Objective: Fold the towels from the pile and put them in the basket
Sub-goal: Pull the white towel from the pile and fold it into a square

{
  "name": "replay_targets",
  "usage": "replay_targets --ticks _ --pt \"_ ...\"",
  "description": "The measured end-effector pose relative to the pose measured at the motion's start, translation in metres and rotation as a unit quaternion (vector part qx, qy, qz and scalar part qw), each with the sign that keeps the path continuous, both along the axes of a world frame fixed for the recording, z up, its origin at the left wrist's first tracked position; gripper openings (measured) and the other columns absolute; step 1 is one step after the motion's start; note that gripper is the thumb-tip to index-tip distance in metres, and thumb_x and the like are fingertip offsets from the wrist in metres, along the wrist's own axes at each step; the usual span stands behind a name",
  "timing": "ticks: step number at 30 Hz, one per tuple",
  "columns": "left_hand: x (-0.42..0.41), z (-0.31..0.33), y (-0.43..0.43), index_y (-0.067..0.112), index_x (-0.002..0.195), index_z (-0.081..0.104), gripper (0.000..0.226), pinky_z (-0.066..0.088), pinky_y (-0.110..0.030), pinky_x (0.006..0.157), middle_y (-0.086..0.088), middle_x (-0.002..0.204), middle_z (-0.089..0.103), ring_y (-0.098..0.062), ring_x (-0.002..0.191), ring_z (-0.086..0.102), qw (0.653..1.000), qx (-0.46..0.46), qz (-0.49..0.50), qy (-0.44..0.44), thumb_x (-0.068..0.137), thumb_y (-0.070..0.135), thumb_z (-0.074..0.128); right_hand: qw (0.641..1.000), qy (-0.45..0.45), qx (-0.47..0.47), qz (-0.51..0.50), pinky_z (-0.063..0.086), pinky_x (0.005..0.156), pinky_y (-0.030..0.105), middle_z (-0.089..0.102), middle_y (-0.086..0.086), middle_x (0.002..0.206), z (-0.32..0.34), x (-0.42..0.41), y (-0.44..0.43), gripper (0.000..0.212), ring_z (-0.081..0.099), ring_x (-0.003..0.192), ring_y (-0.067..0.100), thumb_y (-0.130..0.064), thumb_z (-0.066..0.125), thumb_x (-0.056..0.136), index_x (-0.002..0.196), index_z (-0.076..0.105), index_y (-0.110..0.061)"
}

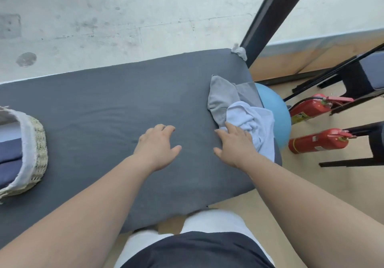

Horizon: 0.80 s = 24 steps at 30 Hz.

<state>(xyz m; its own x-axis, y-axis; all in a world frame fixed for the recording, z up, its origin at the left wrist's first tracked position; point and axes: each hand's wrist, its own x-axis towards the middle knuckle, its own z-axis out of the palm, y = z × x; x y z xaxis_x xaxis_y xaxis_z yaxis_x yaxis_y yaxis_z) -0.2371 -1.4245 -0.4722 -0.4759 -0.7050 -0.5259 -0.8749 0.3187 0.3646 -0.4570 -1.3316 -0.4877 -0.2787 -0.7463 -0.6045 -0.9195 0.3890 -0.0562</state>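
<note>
a: our right hand [234, 145] lies on the blue towel [259, 126], fingers fairly straight, thumb spread wide, nothing pinched yet. our left hand [158, 145] hovers over the bench [114, 101], fingers loosely curled, empty.

b: the pile [243, 112] sits at the bench's right edge, well apart from the basket [31, 143].

a: if we drag the blue one, the grey towel [220, 99] under it may snag and slide off the edge.
</note>
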Motion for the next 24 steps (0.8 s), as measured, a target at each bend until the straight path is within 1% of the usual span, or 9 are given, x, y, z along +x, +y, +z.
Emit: replay_targets --ticks 3,5,8,12,15,17,19,22,24 --pt "-0.052 0.003 0.006 0.029 0.144 0.039 0.056 0.041 -0.041 0.104 0.005 0.143 0.043 -0.022 0.121 0.05 0.999 0.036 0.014 0.023 0.093 0.048 0.054 0.999 -0.016 -0.004 -0.041 0.024 0.117 0.049 0.015 0.005 0.165 -0.004 -0.053 0.012 0.065 0.022 0.147 0.03 -0.049 0.052 0.093 0.152 0.031 -0.033" --pt "-0.085 -0.001 0.004 0.029 0.145 0.038 0.057 0.043 -0.04 0.102 0.004 0.144 0.042 -0.022 0.117 0.053 0.998 0.058 0.016 0.03 0.094 0.048 0.054 0.997 -0.023 -0.014 -0.073 0.031 0.111 0.046 0.024 0.005 0.162 -0.012 -0.082 0.016 0.066 0.03 0.142 0.029 -0.049 0.052 0.092 0.152 0.031 -0.032" --pt "-0.129 -0.016 0.003 0.026 0.147 0.039 0.059 0.044 -0.039 0.101 0.001 0.148 0.04 -0.023 0.118 0.054 0.995 0.09 0.022 0.035 0.094 0.047 0.056 0.993 -0.037 -0.025 -0.112 0.036 0.105 0.044 0.028 0.003 0.159 -0.028 -0.118 0.017 0.066 0.036 0.138 0.028 -0.047 0.053 0.093 0.152 0.03 -0.027" --pt "-0.182 -0.039 -0.002 0.02 0.146 0.042 0.059 0.041 -0.03 0.095 -0.001 0.15 0.04 -0.022 0.129 0.049 0.991 0.118 0.038 0.046 0.095 0.044 0.058 0.977 -0.094 -0.083 -0.173 0.036 0.108 0.041 0.034 0.0 0.158 -0.052 -0.158 0.007 0.066 0.035 0.141 0.024 -0.037 0.053 0.096 0.155 0.026 -0.022" --pt "-0.216 -0.054 -0.005 0.017 0.142 0.047 0.053 0.044 -0.03 0.088 -0.003 0.139 0.052 -0.025 0.119 0.056 0.989 0.133 0.044 0.04 0.095 0.039 0.058 0.984 -0.11 -0.069 -0.124 0.03 0.114 0.041 0.015 -0.002 0.166 -0.072 -0.177 -0.003 0.065 0.019 0.151 0.02 -0.036 0.049 0.1 0.157 0.021 -0.03" --pt "-0.233 -0.066 -0.005 0.021 0.146 0.043 0.056 0.049 -0.032 0.089 -0.002 0.137 0.054 -0.024 0.115 0.058 0.986 0.158 0.041 0.026 0.095 0.039 0.057 0.991 -0.109 -0.04 -0.073 0.027 0.118 0.044 0.004 -0.002 0.168 -0.086 -0.185 -0.007 0.057 0.008 0.154 0.021 -0.037 0.044 0.102 0.155 0.026 -0.035" --pt "-0.246 -0.077 -0.005 0.025 0.147 0.041 0.057 0.048 -0.033 0.089 -0.003 0.139 0.052 -0.022 0.115 0.055 0.976 0.202 0.072 0.029 0.095 0.041 0.057 0.992 -0.113 -0.009 -0.056 0.024 0.119 0.045 -0.001 -0.002 0.169 -0.099 -0.19 -0.009 0.055 0.002 0.155 0.021 -0.037 0.039 0.104 0.156 0.026 -0.032" --pt "-0.26 -0.088 -0.003 0.023 0.137 0.053 0.045 0.041 -0.028 0.086 0.0 0.134 0.05 -0.017 0.113 0.052 0.938 0.28 0.189 0.071 0.095 0.037 0.059 0.99 -0.127 0.019 -0.061 0.022 0.121 0.045 0.0 -0.004 0.169 -0.111 -0.192 -0.009 0.059 0.002 0.155 0.019 -0.037 0.036 0.105 0.159 0.018 -0.021" --pt "-0.264 -0.091 0.0 0.021 0.118 0.061 0.025 0.039 -0.027 0.075 0.001 0.117 0.054 -0.016 0.1 0.053 0.924 0.297 0.222 0.091 0.095 0.031 0.059 0.988 -0.138 -0.005 -0.07 0.026 0.118 0.043 0.015 -0.001 0.166 -0.113 -0.193 -0.005 0.055 0.013 0.153 0.02 -0.034 0.038 0.104 0.155 0.027 -0.016"
